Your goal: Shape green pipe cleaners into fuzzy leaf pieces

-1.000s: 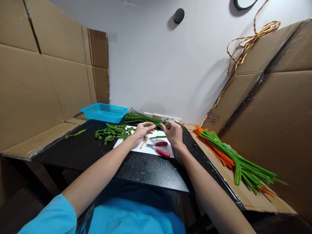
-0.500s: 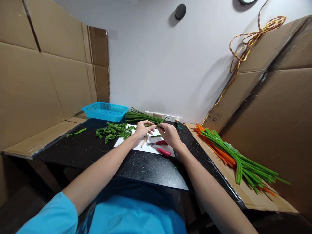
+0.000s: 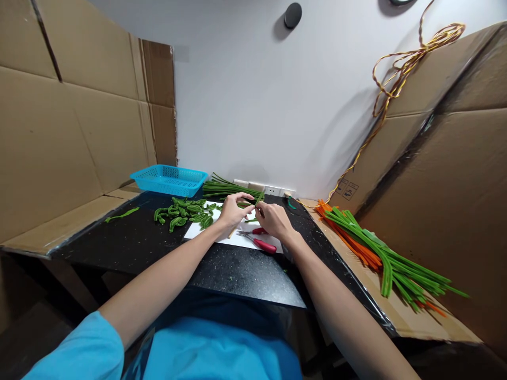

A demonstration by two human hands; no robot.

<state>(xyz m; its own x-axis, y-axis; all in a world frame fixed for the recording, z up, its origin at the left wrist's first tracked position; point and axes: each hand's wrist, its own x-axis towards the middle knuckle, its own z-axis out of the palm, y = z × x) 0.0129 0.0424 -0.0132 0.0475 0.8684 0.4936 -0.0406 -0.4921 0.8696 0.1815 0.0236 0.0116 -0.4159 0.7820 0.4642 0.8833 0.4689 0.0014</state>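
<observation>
Over white sheet (image 3: 237,241): green stem (image 3: 259,198) mostly hidden between pinching left hand (image 3: 232,211) and right hand (image 3: 273,220). On white sheet: wooden stick (image 3: 231,234) mostly under left hand; red-handled cutter (image 3: 263,244) partly behind right hand. Far above white sheet: dark ring (image 3: 398,1) cut by top edge.

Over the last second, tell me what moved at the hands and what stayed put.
The right hand slid left until its fingertips meet the left hand; a second ago they were apart. Both keep pinching the green stem, now showing only a short tip above them. The red-handled cutters, white sheet, bent green pieces and blue basket stayed put.
</observation>
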